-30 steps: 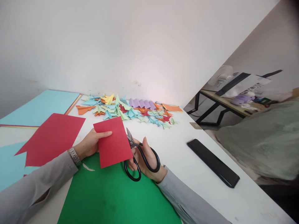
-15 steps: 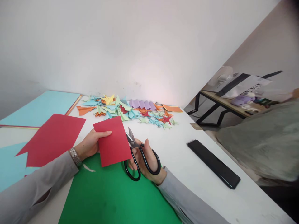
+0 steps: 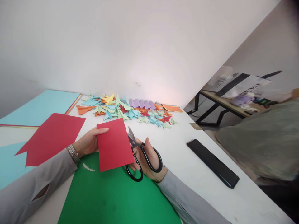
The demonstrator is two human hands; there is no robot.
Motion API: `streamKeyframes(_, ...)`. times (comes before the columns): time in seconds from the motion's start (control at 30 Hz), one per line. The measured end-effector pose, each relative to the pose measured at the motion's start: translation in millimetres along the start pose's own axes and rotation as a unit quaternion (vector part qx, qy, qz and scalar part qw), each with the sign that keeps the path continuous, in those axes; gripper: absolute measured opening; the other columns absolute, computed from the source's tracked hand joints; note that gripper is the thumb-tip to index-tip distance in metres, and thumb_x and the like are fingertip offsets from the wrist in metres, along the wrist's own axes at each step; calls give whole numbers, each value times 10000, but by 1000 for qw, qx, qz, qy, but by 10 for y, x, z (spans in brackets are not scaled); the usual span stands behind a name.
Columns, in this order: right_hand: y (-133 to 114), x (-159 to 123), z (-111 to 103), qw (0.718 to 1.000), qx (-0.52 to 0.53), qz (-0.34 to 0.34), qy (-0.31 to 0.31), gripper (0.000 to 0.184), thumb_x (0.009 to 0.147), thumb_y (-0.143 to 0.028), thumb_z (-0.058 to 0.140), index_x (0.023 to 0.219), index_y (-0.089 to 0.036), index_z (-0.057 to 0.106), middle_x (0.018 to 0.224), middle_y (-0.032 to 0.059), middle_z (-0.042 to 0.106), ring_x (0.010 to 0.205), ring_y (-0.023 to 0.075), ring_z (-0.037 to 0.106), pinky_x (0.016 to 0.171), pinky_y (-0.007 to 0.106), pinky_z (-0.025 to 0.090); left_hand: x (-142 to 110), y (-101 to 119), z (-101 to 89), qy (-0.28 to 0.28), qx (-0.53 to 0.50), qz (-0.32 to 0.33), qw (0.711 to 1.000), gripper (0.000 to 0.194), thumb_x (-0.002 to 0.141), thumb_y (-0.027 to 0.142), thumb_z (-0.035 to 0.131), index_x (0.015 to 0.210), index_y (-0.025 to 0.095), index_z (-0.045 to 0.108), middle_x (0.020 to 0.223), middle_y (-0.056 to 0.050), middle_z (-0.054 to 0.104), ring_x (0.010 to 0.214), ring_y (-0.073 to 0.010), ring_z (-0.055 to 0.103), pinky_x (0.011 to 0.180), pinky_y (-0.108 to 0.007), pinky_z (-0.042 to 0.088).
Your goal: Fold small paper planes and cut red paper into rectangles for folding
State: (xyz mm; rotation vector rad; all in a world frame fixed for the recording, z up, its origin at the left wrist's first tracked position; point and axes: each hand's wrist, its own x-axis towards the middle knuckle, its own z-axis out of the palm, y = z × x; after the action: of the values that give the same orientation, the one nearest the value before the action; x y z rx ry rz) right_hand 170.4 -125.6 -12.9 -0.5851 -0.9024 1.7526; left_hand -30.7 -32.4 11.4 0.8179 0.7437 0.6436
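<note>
My left hand grips a red paper rectangle by its left edge, thumb on the front. Its fingers behind the sheet are hidden. In my right hand is a pair of scissors with black loop handles, its blades parted and pointing up. One blade passes partly behind the right edge of the red paper; whether it touches the sheet I cannot tell. Both hands are above a green sheet lying on the white table. A small white scrap rests on the green sheet near my left wrist.
A larger red sheet with a notched end lies at left, over light blue paper. Behind it is a stack of coloured sheets. Folded paper pieces line the wall. A long black case lies at right; a person's clothed body is beyond.
The red paper has turned slightly and shifted a little to the right and down. My right hand and the scissors have moved slightly right. Both holds are unchanged.
</note>
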Motion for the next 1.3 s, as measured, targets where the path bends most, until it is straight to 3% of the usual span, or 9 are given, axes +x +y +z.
streamKeyframes(0.23,1,-3,-26,1000,3,13,-2,542,835,-733,406,931,-220,553,456,-78,531,303,93,407,382,232,385,27,-13,3,21,30,6,999,241,734,279,754,931,145,716,847,-114,746,664,-211,697,549,-275,556)
streamKeyframes(0.63,41,-5,-53,999,-6,47,6,569,832,-752,372,826,-198,498,530,-39,606,345,84,474,410,216,400,31,-37,25,33,77,10,996,313,680,286,801,944,136,727,913,-138,753,749,-263,718,610,-320,573)
streamKeyframes(0.93,84,35,-53,998,29,28,52,631,777,-739,504,1098,-200,573,528,-89,552,339,96,538,340,203,420,25,-32,66,55,80,8,995,311,680,290,799,937,133,723,986,-147,743,755,-255,710,649,-340,577)
streamKeyframes(1.17,101,50,-15,998,19,-21,49,669,804,-760,418,1122,-198,592,513,-52,598,334,85,496,339,180,379,19,-26,83,68,57,0,996,300,681,276,794,929,124,721,948,-139,745,737,-240,703,611,-321,575)
streamKeyframes(1.3,92,44,-5,999,15,-15,41,694,797,-763,428,1124,-178,605,502,-43,608,332,87,506,337,176,391,22,-24,62,59,60,-4,996,335,681,284,796,969,132,719,954,-134,743,770,-249,704,627,-328,575)
